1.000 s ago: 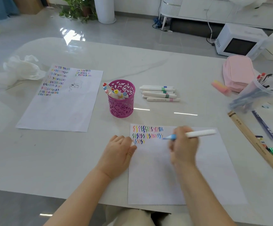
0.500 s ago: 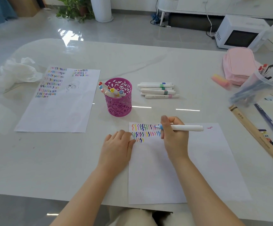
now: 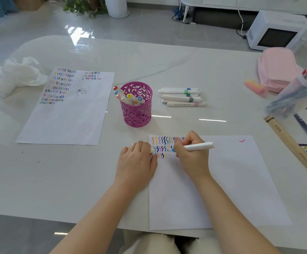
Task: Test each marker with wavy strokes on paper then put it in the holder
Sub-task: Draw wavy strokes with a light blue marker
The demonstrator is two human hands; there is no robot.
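Note:
My right hand (image 3: 191, 156) grips a white marker (image 3: 198, 146) with a blue tip, the tip touching the near sheet of paper (image 3: 222, 180) beside rows of coloured wavy strokes. My left hand (image 3: 138, 162) rests flat on the table and the paper's left edge, fingers relaxed. A magenta perforated holder (image 3: 137, 114) stands behind the paper with several markers in it. Several white markers (image 3: 182, 97) lie in a row to the holder's right.
A second sheet (image 3: 62, 121) full of strokes lies at the left, with crumpled white tissue (image 3: 18, 74) beyond it. At the right are a pink pencil case (image 3: 275, 66), a clear plastic cup of pens (image 3: 296, 92), a pink eraser (image 3: 255, 87) and a wooden ruler (image 3: 292, 147).
My right hand has carried the marker leftward and down, from the middle of the sheet's top to the lower rows of strokes. My left hand has stayed on the paper's edge.

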